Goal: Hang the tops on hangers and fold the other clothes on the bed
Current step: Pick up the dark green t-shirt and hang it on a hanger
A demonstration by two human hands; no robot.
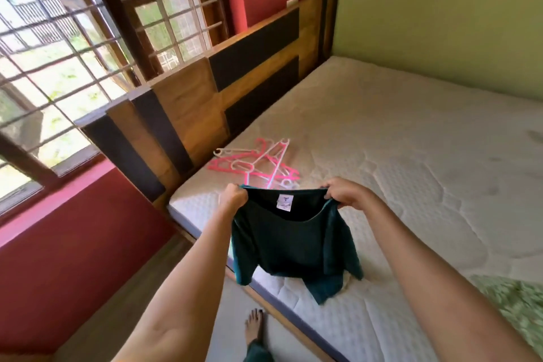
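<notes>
A dark green T-shirt (291, 247) hangs spread out over the near corner of the bed. My left hand (233, 196) grips its left shoulder and my right hand (343, 192) grips its right shoulder. The neckline faces me, with a white label showing inside the collar. The hem droops onto the white quilted mattress (411, 156). Just beyond the shirt, a loose pile of pink and white plastic hangers (258, 164) lies on the mattress near the headboard.
A wooden headboard (205, 103) with dark panels runs along the bed's far side, under a barred window (58, 53). A green patterned cloth (511, 300) lies at the right edge of the bed. My bare foot (255, 329) stands on the floor beside the bed frame.
</notes>
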